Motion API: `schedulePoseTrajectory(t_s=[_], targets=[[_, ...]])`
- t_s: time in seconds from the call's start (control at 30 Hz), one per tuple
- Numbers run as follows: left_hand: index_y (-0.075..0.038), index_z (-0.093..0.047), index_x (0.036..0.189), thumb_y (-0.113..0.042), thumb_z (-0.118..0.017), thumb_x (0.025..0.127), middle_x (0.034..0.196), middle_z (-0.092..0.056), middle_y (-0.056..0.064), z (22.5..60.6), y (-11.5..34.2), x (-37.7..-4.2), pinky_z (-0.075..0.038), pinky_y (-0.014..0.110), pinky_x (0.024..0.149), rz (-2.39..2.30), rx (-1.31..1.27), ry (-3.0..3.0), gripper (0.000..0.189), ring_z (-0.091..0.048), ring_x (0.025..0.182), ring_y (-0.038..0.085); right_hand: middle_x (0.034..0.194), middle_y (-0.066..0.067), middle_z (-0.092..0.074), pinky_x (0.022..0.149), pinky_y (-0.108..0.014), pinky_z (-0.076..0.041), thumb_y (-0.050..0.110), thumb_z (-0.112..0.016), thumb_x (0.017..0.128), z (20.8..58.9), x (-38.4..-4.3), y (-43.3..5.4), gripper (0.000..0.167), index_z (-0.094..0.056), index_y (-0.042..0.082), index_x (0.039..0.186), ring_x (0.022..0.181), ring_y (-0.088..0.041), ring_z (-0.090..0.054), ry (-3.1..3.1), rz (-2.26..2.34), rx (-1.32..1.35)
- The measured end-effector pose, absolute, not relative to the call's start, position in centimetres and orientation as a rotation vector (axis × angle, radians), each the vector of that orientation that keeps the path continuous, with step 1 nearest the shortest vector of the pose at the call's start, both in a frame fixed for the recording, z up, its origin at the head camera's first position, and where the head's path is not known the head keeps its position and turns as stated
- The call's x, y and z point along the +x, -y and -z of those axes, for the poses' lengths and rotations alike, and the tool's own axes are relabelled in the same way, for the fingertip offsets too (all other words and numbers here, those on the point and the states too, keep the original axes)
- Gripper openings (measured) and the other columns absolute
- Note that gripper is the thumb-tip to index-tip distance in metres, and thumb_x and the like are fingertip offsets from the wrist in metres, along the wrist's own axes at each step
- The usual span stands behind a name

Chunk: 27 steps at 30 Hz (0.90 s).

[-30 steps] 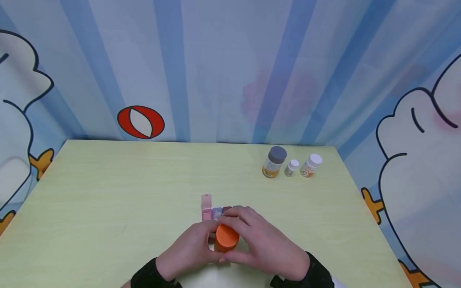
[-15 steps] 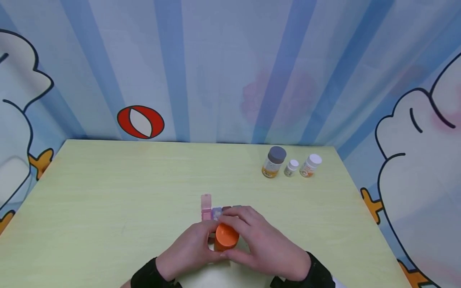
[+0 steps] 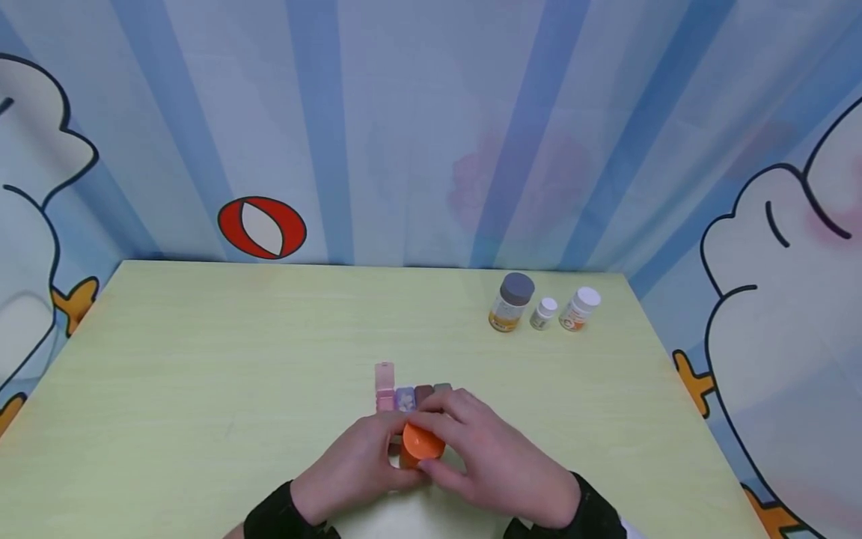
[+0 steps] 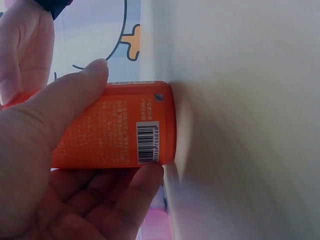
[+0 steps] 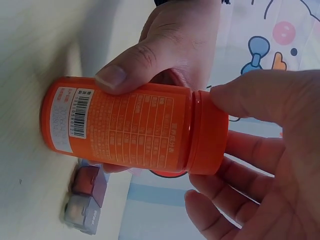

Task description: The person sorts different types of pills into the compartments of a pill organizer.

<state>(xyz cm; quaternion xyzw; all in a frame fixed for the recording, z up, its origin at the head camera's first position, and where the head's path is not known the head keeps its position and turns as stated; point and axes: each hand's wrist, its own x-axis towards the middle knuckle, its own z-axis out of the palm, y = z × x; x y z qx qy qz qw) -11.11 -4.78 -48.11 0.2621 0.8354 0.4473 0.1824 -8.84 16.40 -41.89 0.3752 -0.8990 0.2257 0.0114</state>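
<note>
An orange pill bottle with printed labels stands upright near the table's front, its base right at the tabletop in the left wrist view. My left hand grips the bottle's body between thumb and fingers. At the top, my right hand holds the orange screw cap, thumb on one side and fingers on the other. The cap sits on the bottle's neck. Just behind the hands lies a pill organizer with pink, purple, dark red and grey compartments. Its pink lid is raised; the hands hide part of it.
Toward the back right stand a clear bottle with a dark lid, a small white-capped bottle and a white bottle. A striped blue cartoon curtain surrounds the pale wooden table.
My right hand's fingers and thumb have shifted slightly around the cap, showing more of the dark red compartment. My left hand keeps its grip on the bottle.
</note>
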Motion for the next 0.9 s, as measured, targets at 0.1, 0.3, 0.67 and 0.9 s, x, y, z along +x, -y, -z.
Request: schedulePoseTrajectory(t_s=[0.1,0.3,0.67,0.9], targets=[[-0.032,-0.06,0.118,-0.047,-0.081,0.074,0.111,-0.063,-0.019,48.1,4.82,-11.08,-0.053,0.025,0.087,-1.244,0.752,-2.373,0.051,-0.06,0.096,0.001,0.132,0.016,-0.044,0.096,-0.021,-0.047,0.041,-0.066,0.09,41.89,-8.8,-16.39,0.048,-0.054,0.026,0.133,0.115,0.001,-0.041,2.808,-0.713,1.169],[-0.032,-0.061,0.112,-0.046,-0.081,0.074,0.106,-0.064,-0.019,48.06,4.82,-11.05,-0.052,0.024,0.086,-1.222,0.767,-2.401,0.046,-0.06,0.094,0.001,0.129,0.011,-0.047,0.095,-0.022,-0.049,0.059,-0.065,0.083,42.04,-8.9,-16.34,0.06,-0.053,0.025,0.13,0.116,-0.003,-0.045,2.838,-0.741,1.057],[-0.034,-0.06,0.116,-0.048,-0.08,0.074,0.109,-0.064,-0.019,48.11,4.7,-11.19,-0.053,0.024,0.086,-1.276,0.759,-2.345,0.048,-0.061,0.095,0.001,0.128,0.016,-0.045,0.096,-0.02,-0.047,0.037,-0.069,0.089,41.73,-8.91,-16.53,0.041,-0.057,0.025,0.126,0.113,0.001,-0.043,2.801,-0.727,1.191],[-0.032,-0.061,0.114,-0.048,-0.08,0.074,0.108,-0.063,-0.019,48.17,4.82,-11.13,-0.052,0.024,0.085,-1.218,0.765,-2.401,0.048,-0.059,0.094,0.002,0.132,0.012,-0.046,0.096,-0.022,-0.049,0.057,-0.065,0.084,41.89,-8.82,-16.39,0.06,-0.051,0.026,0.133,0.117,-0.003,-0.044,2.822,-0.734,1.076]])
